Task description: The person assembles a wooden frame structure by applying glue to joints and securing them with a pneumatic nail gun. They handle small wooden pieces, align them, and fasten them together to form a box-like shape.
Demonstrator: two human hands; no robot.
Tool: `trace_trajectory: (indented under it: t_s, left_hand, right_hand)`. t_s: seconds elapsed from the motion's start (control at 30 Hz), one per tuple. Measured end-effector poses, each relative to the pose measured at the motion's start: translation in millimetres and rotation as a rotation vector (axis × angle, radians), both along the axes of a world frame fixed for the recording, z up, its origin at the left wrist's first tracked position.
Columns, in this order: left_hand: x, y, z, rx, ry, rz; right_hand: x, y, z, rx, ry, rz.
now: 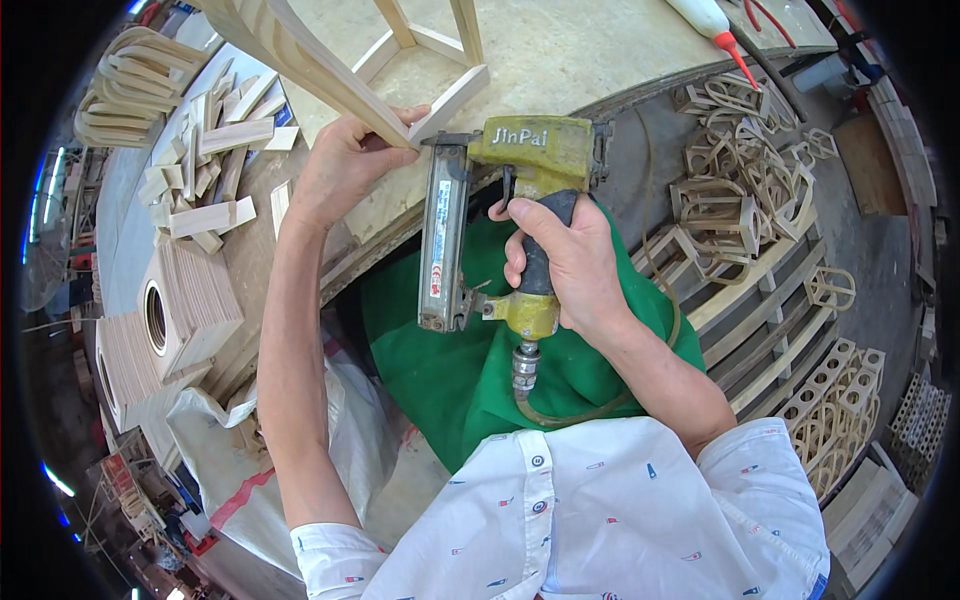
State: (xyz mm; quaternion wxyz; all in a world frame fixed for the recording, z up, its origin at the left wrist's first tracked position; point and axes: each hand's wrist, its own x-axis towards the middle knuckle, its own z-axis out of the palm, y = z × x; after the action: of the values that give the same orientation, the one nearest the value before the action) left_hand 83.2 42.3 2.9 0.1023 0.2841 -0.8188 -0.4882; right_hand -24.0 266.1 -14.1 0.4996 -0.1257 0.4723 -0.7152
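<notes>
My right hand (570, 250) is wrapped round the black grip of a yellow pneumatic nail gun (535, 155), with a finger at its trigger. The gun's nose touches or almost touches the corner of a pale wooden frame (452, 103). At that same corner my left hand (355, 160) pinches the frame, thumb and fingers on either side of the end of a long curved wooden piece (310, 65). The frame stands tilted on the worktable (570, 60). An air hose (600, 408) runs from the base of the gun's handle across the green cloth on my lap.
Loose wood strips (215, 150) lie piled at the left, near stacked curved pieces (130, 90) and stacked panels with round holes (190, 300). A red-tipped glue bottle (705, 25) lies at the far right of the table. Finished-looking wooden frames (730, 215) heap on a slatted pallet at right.
</notes>
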Motion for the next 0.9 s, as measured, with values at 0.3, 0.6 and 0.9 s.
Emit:
trace_trajectory:
  t_s: [0.3, 0.6, 0.9]
  left_hand:
    - [-0.8, -17.3, 15.2, 0.173, 0.046, -0.025]
    - [-56.3, -40.5, 7.8, 0.138, 0.151, -0.194]
    - [-62.3, -39.0, 12.2, 0.0, -0.049, -0.233]
  right_hand:
    - [-30.3, 6.7, 5.7, -0.095, -0.019, -0.073]
    - [-80.3, -3.0, 9.5, -0.066, 0.005, -0.126]
    - [-84.9, -6.5, 6.6, -0.073, -0.054, -0.084]
